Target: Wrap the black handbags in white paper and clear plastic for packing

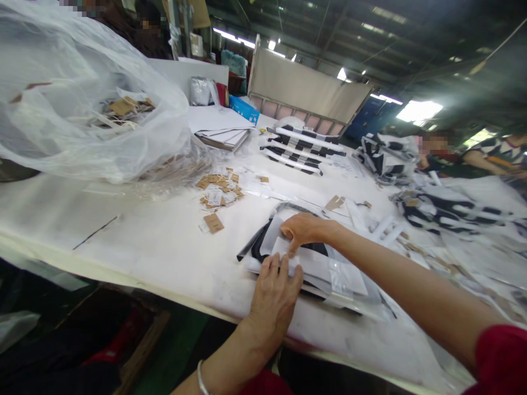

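Note:
A folded black-and-white garment in a clear plastic bag (329, 277) lies on the white table (156, 247) in front of me. My left hand (275, 296) lies flat on the bag's near end, fingers stretched out and pressing down. My right hand (302, 229) rests on the bag's far end, its fingers curled and pressing on the plastic near a white sheet inside.
Brown paper tags (218, 189) lie scattered left of the bag. A big clear plastic sack (82, 104) fills the far left. Stacks of striped packed garments (302, 148) and white sheets (222, 131) sit farther back. Other people work at the right and back left.

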`<state>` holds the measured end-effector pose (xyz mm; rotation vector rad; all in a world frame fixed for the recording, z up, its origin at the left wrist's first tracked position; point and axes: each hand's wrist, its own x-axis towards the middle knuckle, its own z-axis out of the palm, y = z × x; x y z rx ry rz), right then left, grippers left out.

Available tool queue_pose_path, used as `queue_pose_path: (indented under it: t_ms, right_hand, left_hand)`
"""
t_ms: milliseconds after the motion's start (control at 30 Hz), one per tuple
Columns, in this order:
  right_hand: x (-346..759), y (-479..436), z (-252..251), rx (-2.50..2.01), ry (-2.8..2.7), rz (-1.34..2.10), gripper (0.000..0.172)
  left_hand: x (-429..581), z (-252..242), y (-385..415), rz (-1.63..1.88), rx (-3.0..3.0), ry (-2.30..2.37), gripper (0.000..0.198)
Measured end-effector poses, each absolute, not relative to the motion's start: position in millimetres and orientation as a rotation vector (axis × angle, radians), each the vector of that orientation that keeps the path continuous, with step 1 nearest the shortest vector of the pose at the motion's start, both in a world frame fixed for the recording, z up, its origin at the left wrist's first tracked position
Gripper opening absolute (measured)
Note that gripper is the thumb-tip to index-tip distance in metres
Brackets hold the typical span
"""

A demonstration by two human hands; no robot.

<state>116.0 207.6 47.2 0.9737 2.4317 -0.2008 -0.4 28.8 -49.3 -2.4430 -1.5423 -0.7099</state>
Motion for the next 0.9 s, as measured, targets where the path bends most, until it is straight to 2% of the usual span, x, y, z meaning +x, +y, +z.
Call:
queue_pose_path:
  t_ms: [233, 333, 467, 600, 733, 900]
  right_hand:
    - [153.4, 183.8, 10.0, 1.662, 2.669, -0.573, 0.058]
    - [164.7, 166.7, 3.4, 1.885, 2.824, -0.449, 0.067]
    - [206.0, 135.4, 16.8, 2.098, 2.860, -0.385, 0.067]
    - [254.7, 88.6, 4.9, 1.993, 2.668, -0.262, 0.071]
    - [267.7, 60.1, -32.6, 1.990, 2.602, 0.017, 0.065]
    - [256.5, 57.2, -53.2, 1.990, 2.611, 0.278, 0.059]
  left_hand:
    - [-4.2, -48.5, 29.0, -0.699, -2.466, -1.515, 0.038]
    - [-7.5, -46.9, 30.6, -0.702, -2.492, -1.497, 0.040]
    - [-12.4, -42.1, 30.8, -0.706, -2.507, -1.427, 0.043]
    - [-21.3, -34.5, 34.8, -0.644, -2.559, -1.341, 0.044]
    - [-41.7, -29.7, 48.6, -0.630, -2.751, -1.186, 0.047]
    - [-61.3, -38.7, 59.2, -0.878, -2.870, -1.280, 0.062]
